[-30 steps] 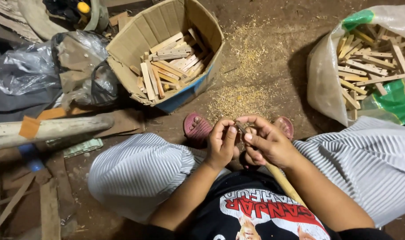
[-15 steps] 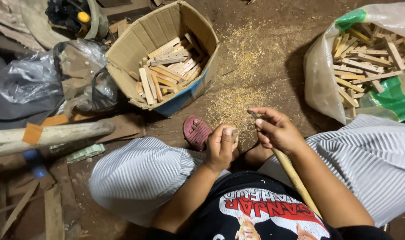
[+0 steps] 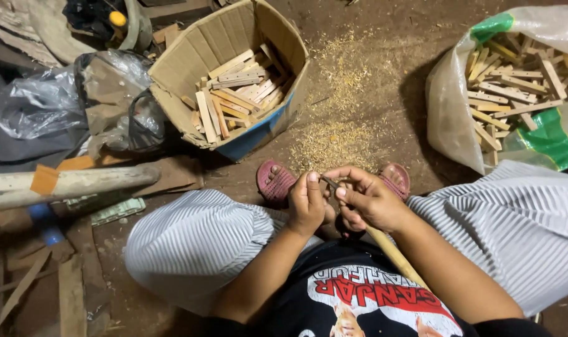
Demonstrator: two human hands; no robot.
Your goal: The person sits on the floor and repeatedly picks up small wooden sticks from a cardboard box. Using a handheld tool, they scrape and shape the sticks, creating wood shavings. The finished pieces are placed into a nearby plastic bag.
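Observation:
I sit on the ground with my knees apart in striped trousers. My left hand (image 3: 307, 205) is curled into a fist with the thumb up, just in front of my lap. My right hand (image 3: 372, 201) touches it from the right, thumb and forefinger pinching a thin dark piece (image 3: 329, 182) that sticks out between both hands. The left thumb rests against the same piece. A pale wooden stick (image 3: 393, 253) runs from under my right hand down towards my body. What lies inside the left fist is hidden.
A torn cardboard box (image 3: 171, 75) with several drilled wooden slats stands ahead on the left. At the right lies a plastic sack (image 3: 449, 106) of similar slats. Wood shavings (image 3: 340, 134) cover the dirt. Pink sandals (image 3: 274, 181) are by my feet. A log (image 3: 78, 181) and crumpled plastic bags (image 3: 40, 103) lie left.
Half a second ago my right hand was lifted away to the right with its fingers apart. It has come back against the left hand and pinches the thin dark piece.

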